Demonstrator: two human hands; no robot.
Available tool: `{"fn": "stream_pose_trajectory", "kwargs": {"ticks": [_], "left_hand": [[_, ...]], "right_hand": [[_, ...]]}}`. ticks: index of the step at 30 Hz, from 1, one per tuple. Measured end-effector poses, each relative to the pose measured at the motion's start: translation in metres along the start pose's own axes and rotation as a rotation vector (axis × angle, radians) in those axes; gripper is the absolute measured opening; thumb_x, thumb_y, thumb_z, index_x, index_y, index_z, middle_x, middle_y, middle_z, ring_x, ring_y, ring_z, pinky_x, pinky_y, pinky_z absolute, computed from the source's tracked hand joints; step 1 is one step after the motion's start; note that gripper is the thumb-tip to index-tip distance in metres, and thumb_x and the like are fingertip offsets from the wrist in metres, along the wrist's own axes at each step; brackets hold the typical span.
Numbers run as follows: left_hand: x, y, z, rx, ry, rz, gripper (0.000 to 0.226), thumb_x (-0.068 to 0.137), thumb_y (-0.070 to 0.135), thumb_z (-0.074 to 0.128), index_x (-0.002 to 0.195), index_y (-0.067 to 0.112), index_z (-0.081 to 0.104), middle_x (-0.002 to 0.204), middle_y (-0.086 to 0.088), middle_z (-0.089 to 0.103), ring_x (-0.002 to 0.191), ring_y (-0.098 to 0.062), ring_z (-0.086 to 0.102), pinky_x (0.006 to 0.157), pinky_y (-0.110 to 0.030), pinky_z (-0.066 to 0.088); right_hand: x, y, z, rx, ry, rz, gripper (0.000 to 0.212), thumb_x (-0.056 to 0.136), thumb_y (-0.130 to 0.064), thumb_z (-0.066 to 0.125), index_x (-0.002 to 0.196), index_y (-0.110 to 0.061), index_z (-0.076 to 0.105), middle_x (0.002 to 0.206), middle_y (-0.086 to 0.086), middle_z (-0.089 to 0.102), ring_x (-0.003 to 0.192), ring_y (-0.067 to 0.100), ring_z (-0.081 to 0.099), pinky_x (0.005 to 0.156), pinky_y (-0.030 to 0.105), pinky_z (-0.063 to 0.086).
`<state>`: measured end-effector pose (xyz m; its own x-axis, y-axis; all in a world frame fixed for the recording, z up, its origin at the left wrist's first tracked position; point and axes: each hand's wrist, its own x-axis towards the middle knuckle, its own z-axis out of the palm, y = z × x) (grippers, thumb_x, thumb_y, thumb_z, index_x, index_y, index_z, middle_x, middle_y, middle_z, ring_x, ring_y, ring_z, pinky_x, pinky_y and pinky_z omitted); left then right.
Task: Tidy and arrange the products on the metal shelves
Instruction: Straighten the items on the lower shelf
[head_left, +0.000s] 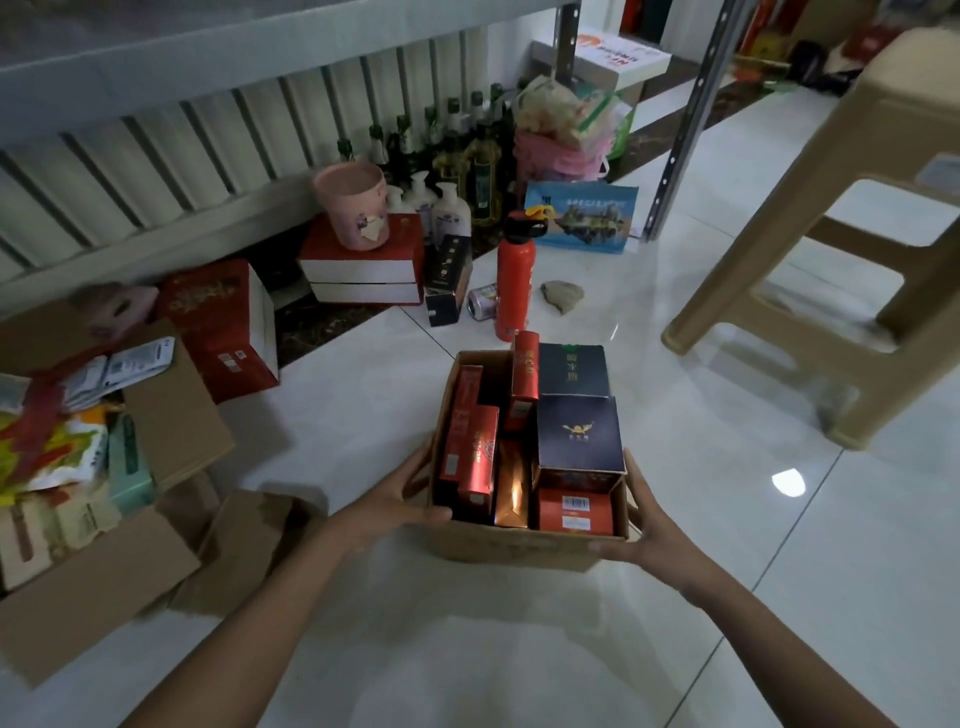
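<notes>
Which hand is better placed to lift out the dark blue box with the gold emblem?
Probably the right hand: it holds the carton by its right wall, just beside that dark blue box. The left hand holds the opposite wall, with red boxes between.

A single head-worn wide-angle view looks forward and down, close above the cardboard box (519, 545) on the floor (779, 519).

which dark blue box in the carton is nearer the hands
The dark blue box with the gold emblem, beside the right hand; the other dark blue box stands behind it at the far end of the carton.
</notes>
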<state>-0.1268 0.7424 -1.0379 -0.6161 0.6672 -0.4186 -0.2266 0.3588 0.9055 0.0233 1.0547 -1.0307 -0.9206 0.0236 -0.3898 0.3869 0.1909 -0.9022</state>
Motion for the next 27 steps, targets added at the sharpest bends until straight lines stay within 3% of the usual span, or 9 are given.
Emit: {"fn": "stream_pose_trajectory", "kwargs": {"ticks": [2,4,7,11,14,17,20,24,27], "left_hand": [[-0.002,0.000,0.000,-0.007,0.100,-0.049,0.124,0.051,0.046,0.094,0.152,0.040,0.021,0.152,0.009,0.037,0.137,-0.018,0.041,0.102,-0.040,0.049],[-0.005,0.004,0.005,-0.054,0.164,-0.111,0.127,0.050,0.038,0.094,0.153,0.038,0.020,0.147,0.000,0.040,0.129,-0.026,0.049,0.081,-0.037,0.059],[-0.013,0.012,0.012,-0.089,0.163,-0.089,0.136,0.031,0.053,0.095,0.148,0.041,0.028,0.132,0.003,0.049,0.120,-0.023,0.055,0.066,-0.030,0.058],[-0.024,0.013,0.022,-0.143,0.176,-0.068,0.138,0.022,0.057,0.094,0.145,0.043,0.032,0.129,0.007,0.050,0.109,-0.013,0.058,0.068,-0.028,0.058],[-0.033,0.010,0.025,-0.190,0.190,-0.060,0.124,0.034,0.049,0.096,0.141,0.047,0.034,0.128,0.009,0.053,0.107,-0.009,0.060,0.069,-0.028,0.058],[-0.045,0.005,0.030,-0.191,0.272,-0.060,0.092,0.073,0.012,0.083,0.145,0.040,0.032,0.133,0.004,0.051,0.110,-0.013,0.057,0.069,-0.025,0.058],[-0.056,-0.006,0.031,-0.170,0.375,-0.030,0.085,0.078,0.004,0.077,0.139,0.042,0.032,0.125,0.009,0.053,0.119,-0.017,0.053,0.072,-0.023,0.058],[-0.073,-0.017,0.020,-0.092,0.459,0.009,0.091,0.055,0.043,0.091,0.128,0.050,0.038,0.130,0.012,0.055,0.128,-0.019,0.051,0.100,-0.045,0.049],[-0.084,-0.024,0.007,-0.078,0.510,0.040,0.100,0.035,0.072,0.084,0.124,0.050,0.043,0.115,0.026,0.064,0.117,-0.008,0.058,0.097,-0.034,0.051]], "right_hand": [[-0.004,0.003,-0.003,0.113,0.065,0.043,0.107,0.070,-0.038,0.086,0.151,-0.048,0.016,0.151,-0.022,0.035,0.133,0.008,0.044,0.090,0.031,0.054],[-0.006,0.004,-0.003,0.269,0.123,0.076,0.095,0.070,-0.040,0.084,0.149,-0.041,0.031,0.148,-0.015,0.043,0.127,0.015,0.053,0.082,0.038,0.058],[-0.008,0.002,0.002,0.421,0.104,0.074,0.073,0.075,-0.026,0.076,0.141,-0.039,0.046,0.142,-0.013,0.053,0.120,0.018,0.059,0.088,0.047,0.056],[-0.008,0.000,0.011,0.497,0.094,0.085,0.064,0.091,0.000,0.060,0.137,-0.042,0.048,0.135,-0.019,0.057,0.119,0.017,0.060,0.096,0.051,0.051],[-0.008,-0.002,0.017,0.547,0.060,0.106,0.073,0.088,0.009,0.057,0.139,-0.043,0.047,0.133,-0.018,0.058,0.119,0.018,0.059,0.099,0.050,0.049],[-0.005,-0.002,0.024,0.510,-0.008,0.108,0.083,0.082,0.013,0.062,0.140,-0.045,0.044,0.133,-0.009,0.059,0.120,0.021,0.059,0.102,0.051,0.047],[0.001,-0.011,0.032,0.455,-0.061,0.105,0.088,0.079,0.013,0.066,0.141,-0.045,0.041,0.129,-0.007,0.062,0.119,0.022,0.060,0.103,0.053,0.046],[0.016,-0.031,0.047,0.395,-0.116,0.107,0.083,0.081,0.013,0.064,0.138,-0.044,0.043,0.124,-0.006,0.063,0.114,0.020,0.061,0.097,0.049,0.050],[0.029,-0.041,0.060,0.370,-0.185,0.099,0.081,0.081,0.013,0.064,0.133,-0.045,0.046,0.122,-0.005,0.064,0.116,0.022,0.060,0.100,0.052,0.048]]}}
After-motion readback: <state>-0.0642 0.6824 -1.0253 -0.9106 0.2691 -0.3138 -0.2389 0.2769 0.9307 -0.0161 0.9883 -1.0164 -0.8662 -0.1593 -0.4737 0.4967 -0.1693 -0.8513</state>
